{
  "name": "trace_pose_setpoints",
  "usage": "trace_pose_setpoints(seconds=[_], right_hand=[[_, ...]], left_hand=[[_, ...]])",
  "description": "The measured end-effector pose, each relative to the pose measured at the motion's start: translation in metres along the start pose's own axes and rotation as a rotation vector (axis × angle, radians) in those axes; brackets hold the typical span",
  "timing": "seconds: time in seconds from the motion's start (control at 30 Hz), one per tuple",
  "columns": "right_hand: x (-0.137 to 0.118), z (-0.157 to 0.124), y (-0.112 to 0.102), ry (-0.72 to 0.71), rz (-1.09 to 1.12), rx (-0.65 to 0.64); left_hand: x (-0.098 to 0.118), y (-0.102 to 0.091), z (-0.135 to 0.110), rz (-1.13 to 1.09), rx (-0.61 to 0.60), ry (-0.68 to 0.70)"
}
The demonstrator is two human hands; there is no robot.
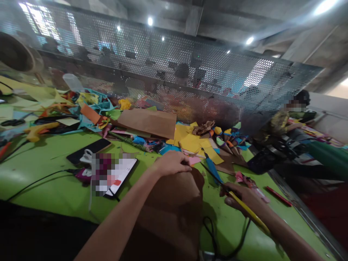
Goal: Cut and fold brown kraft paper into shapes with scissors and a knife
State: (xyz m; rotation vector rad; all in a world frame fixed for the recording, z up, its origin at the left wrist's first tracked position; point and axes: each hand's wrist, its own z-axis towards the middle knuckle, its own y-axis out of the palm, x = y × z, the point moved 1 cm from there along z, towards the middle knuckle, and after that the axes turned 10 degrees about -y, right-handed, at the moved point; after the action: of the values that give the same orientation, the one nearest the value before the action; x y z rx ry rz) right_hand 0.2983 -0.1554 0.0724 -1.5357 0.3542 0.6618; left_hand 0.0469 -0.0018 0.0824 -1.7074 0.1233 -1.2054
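Observation:
Brown paper (174, 206) lies across the near side of the green table, its front part in shadow. At its far end is my left hand (174, 163), fingers bent and closed over the edge. My right hand (239, 194), to the right of the paper, is wrapped around a long tool with a yellow handle (252, 214). A blue piece (213, 168) with a dark, thin edge extends beyond my fingers; whether it belongs to that tool is unclear. A black cord (212, 235) loops on the table below this hand.
Two phones (88, 150) (122, 177) and a purple plug (83, 175) lie left. Coloured paper scraps (187, 137) cover the back, before a perforated metal screen (163, 72). A yellow glue gun (40, 130) is far left, a red pen (278, 195) right. A person (282, 121) sits beyond.

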Motion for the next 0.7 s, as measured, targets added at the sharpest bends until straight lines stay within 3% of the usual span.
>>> trace_pose_setpoints(seconds=[0.13, 0.33, 0.43, 0.53, 0.6, 0.7], right_hand=[[-0.009, 0.011, 0.002, 0.043, 0.075, 0.117], [-0.024, 0.034, 0.027, 0.006, 0.374, 0.276], [-0.026, 0.035, 0.031, 0.095, 0.577, 0.392], [-0.026, 0.031, 0.03, 0.189, 0.726, 0.549], [-0.025, 0.029, 0.032, 0.209, 0.788, 0.637], [-0.026, 0.026, 0.038, 0.195, 0.834, 0.69]], left_hand=[[0.013, 0.007, 0.004, 0.084, -0.012, 0.007], [0.031, 0.02, 0.005, 0.117, -0.009, 0.069], [0.019, 0.011, -0.004, 0.089, 0.221, 0.051], [-0.009, 0.001, -0.013, -0.099, 0.513, -0.117], [-0.026, 0.002, -0.014, -0.368, 0.494, -0.214], [-0.036, 0.009, -0.01, -0.628, 0.296, -0.229]])
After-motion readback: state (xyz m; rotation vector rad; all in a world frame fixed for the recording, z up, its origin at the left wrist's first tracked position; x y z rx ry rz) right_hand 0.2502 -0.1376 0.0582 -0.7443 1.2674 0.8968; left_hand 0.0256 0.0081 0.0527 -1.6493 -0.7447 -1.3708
